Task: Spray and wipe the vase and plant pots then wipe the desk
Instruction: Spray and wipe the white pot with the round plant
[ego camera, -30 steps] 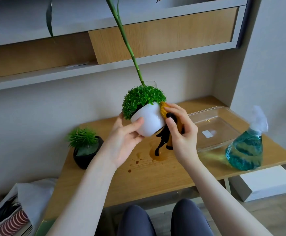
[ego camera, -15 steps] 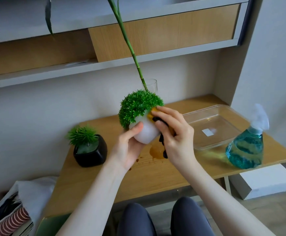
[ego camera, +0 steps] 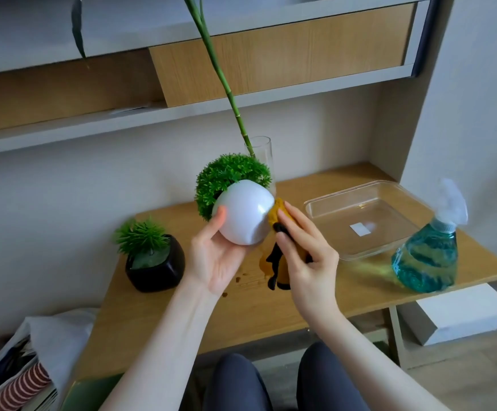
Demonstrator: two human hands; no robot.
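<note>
My left hand (ego camera: 211, 256) holds a round white plant pot (ego camera: 242, 216) with a green bushy plant, tipped away so its bottom faces me, above the wooden desk (ego camera: 182, 304). My right hand (ego camera: 306, 256) grips an orange and black cloth (ego camera: 276, 262) and presses it against the pot's right side. A black pot (ego camera: 155, 268) with a green plant stands at the desk's left. Behind the white pot stands a clear glass vase (ego camera: 263, 155) with a long green stalk. A spray bottle (ego camera: 428, 250) of blue-green liquid is on the desk's right.
A clear plastic tray (ego camera: 330, 209) lies on the desk between the cloth and the spray bottle. Small wet spots mark the desk under my hands. Shelves (ego camera: 182, 111) run overhead. A white box (ego camera: 463, 315) sits on the floor at right, bags (ego camera: 22, 375) at left.
My left hand has tilted the white pot further, turning its base toward me. My right hand with the cloth has slid from the front of the pot to its right side.
</note>
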